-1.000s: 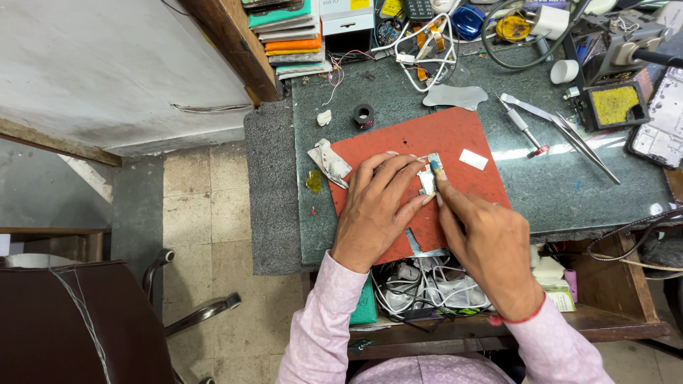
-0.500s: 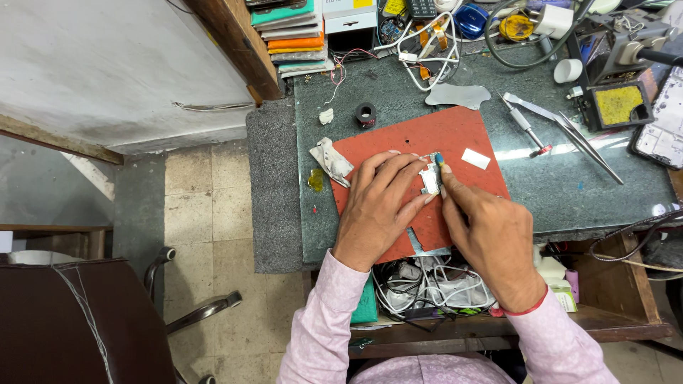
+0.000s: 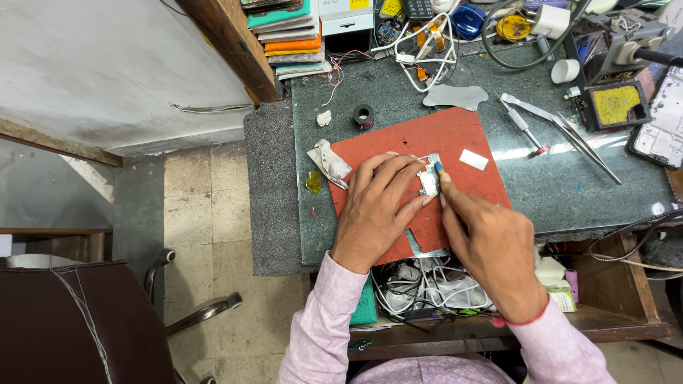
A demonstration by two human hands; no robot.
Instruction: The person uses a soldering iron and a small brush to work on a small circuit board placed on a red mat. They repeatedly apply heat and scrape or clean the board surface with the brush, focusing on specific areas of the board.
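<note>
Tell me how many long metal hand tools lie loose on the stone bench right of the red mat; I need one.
2: a screwdriver-like tool with a red tip nearest the red mat, and silver tweezers angled just beyond it. The clutter behind could hide more.
</note>
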